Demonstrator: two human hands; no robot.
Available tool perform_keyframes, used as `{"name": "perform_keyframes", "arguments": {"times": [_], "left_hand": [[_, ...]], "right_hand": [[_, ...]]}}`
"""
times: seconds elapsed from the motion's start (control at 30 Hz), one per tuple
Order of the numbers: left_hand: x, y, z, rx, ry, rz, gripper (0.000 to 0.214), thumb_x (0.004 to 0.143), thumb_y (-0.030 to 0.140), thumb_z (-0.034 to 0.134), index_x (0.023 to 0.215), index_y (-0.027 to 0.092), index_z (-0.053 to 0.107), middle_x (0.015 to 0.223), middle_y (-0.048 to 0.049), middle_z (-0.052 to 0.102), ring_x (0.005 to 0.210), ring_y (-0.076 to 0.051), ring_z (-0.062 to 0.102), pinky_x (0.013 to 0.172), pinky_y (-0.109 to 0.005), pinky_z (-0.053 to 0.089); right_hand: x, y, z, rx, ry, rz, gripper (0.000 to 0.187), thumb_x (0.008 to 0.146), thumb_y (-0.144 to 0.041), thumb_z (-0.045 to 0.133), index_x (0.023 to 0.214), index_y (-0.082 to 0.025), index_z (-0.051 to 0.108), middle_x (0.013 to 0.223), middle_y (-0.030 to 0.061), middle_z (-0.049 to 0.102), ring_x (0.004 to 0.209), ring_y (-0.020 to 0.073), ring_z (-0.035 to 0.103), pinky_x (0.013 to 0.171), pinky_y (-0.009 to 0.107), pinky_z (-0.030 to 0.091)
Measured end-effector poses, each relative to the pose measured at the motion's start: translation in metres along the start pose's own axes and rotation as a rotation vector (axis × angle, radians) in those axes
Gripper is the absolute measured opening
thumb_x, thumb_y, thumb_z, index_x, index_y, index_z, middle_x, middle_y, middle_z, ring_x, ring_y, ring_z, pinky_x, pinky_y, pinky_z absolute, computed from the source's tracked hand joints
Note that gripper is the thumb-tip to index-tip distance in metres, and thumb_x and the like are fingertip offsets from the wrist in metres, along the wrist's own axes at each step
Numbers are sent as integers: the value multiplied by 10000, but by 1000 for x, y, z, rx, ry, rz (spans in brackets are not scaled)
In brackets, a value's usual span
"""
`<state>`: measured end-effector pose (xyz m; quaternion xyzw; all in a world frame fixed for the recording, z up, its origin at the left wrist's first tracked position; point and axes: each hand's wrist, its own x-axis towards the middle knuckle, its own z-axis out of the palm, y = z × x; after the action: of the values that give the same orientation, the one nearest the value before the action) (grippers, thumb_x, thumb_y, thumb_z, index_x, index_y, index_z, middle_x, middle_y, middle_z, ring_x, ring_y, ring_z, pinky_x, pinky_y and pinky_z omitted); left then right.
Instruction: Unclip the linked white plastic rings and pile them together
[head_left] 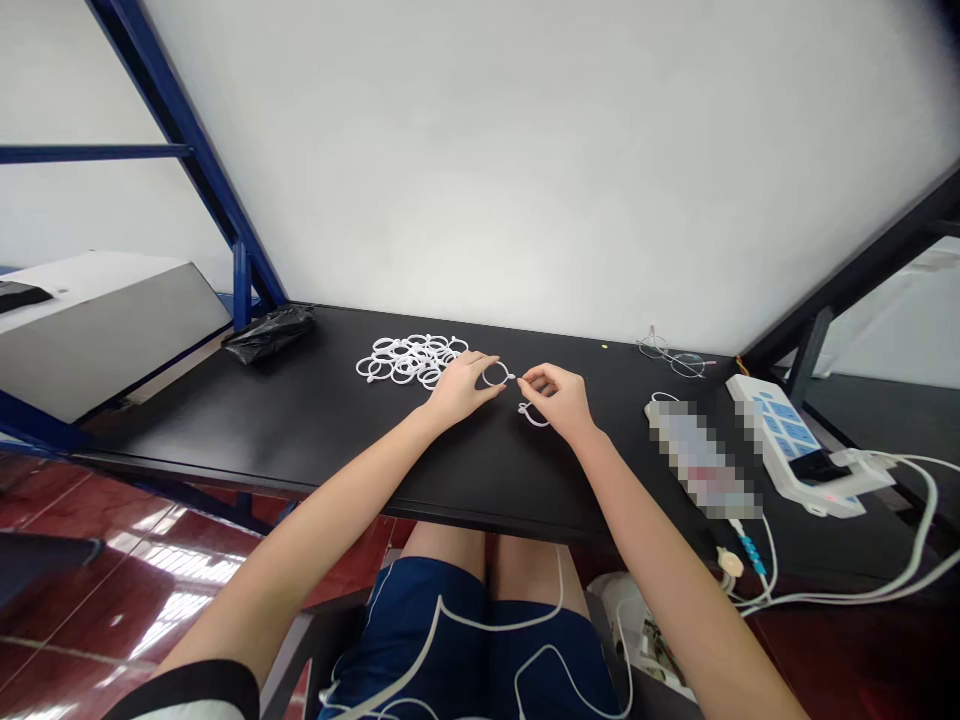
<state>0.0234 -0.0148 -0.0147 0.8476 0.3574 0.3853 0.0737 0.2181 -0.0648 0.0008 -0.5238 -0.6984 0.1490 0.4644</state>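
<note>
My left hand (459, 388) holds a thin white ring (495, 364) between thumb and fingers, just above the black table. A small knob on that ring points right, toward my right hand (559, 398). The fingertips of my right hand are pinched together close to the knob; what they hold, if anything, is too small to make out. Partly hidden under that hand, another white ring (534, 420) lies on the table. Left of my left hand spreads a loose pile of white rings (409, 362), several of them overlapping.
A black plastic bag (271, 332) lies at the table's back left. Eyeglasses (675, 358) rest near the wall. To the right are a blurred phone (697, 455), a white power strip (795, 440) and white cables (847, 594). A white cable (495, 626) crosses my lap.
</note>
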Motion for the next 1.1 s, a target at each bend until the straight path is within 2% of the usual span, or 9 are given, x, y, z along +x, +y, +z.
{"name": "perform_keyframes", "arguments": {"times": [0.17,0.27,0.47,0.7,0.87,1.1], "left_hand": [[1,1,-7,210,-39,-104,371,848,281,657,1188,133,641,1095,-126,680,1070,-294,581,951,-438,450],[0,1,-12,310,-47,-161,351,864,287,613,1189,159,647,1126,-127,673,1112,-313,550,950,-453,422],[0,1,-17,429,-59,-227,322,874,291,559,1151,163,663,1135,-138,668,1120,-342,522,979,-490,357],[-3,-2,-14,523,-40,-245,362,910,304,493,1224,156,599,1139,-158,649,1111,-343,511,1031,-498,296],[-5,-5,-11,545,-123,-283,349,918,332,485,1167,133,629,1115,-178,652,1100,-357,516,1062,-531,254],[-4,-4,-11,558,-129,-288,359,918,352,489,1161,136,642,1132,-173,650,1108,-359,517,1063,-541,261]], "right_hand": [[0,2,-2,-91,-208,-14,177,743,-359,730,694,-205,659,731,24,689,648,166,639,562,272,494],[1,2,-4,-144,-268,-21,210,738,-391,746,683,-206,663,757,27,689,630,157,613,578,285,486],[2,2,-4,-161,-301,-42,195,713,-366,771,802,-210,696,842,39,704,702,168,603,630,298,494],[1,5,-2,-124,-327,-61,126,731,-253,723,842,-205,687,887,45,706,842,199,624,721,320,520],[2,7,-1,-111,-317,-63,109,734,-201,673,843,-198,680,863,41,706,790,183,635,738,324,523],[1,6,1,-87,-303,-59,112,735,-151,601,809,-194,673,825,34,714,751,170,650,717,303,523]]}}
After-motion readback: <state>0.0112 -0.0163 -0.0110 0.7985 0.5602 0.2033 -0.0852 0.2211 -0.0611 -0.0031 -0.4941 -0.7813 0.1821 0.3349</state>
